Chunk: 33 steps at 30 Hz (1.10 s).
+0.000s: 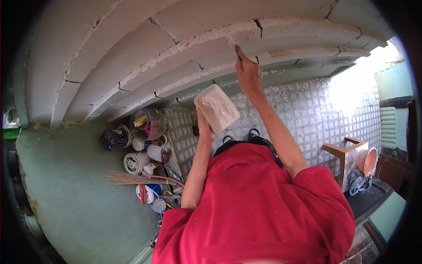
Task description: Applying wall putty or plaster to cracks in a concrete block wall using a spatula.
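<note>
My left hand [205,126] grips a white rectangular plastic tub [234,119] from its left side and underneath. Pale, wet-looking paste [217,105] lies in the tub, uneven on top. My right hand [249,74] is raised above and to the right of the tub, at the stepped, pale panels [184,57]. Its index finger stretches toward a whitish smear [231,40] on a panel edge, while the other fingers are curled in. Whatever those curled fingers hold, if anything, is hidden. Dark cracks and rough joints run between the panels.
Left, along a green wall [79,185], stand buckets [149,123], paint cans [133,163] and a twig broom [127,177]. A wooden stool [336,150] and an orange-lined bucket [367,160] stand at right. White specks dot the tiled floor [303,105].
</note>
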Motion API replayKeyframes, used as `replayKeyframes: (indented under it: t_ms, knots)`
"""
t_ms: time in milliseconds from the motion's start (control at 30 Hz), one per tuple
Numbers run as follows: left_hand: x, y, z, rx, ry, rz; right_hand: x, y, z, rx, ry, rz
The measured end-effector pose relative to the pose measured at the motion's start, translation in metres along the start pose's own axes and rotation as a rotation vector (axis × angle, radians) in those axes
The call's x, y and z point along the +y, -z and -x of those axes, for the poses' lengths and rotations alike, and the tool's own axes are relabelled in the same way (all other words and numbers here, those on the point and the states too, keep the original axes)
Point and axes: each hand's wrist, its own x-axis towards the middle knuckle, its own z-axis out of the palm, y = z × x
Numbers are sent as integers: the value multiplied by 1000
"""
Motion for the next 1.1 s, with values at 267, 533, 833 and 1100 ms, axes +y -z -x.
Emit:
replayKeyframes:
  t_ms: [267,533,833,1100]
  knots:
    - [1,1,3,24,-44,-40,22,-1,-14,11,-155,88]
    - [8,-4,11,20,-17,-34,-9,-38,9,-7,-58,-50]
    - [16,-7,17,41,-16,-12,24,10,-18,73,-195,70]
    - [15,2,14,16,-34,-35,1,-38,11,15,-55,-48]
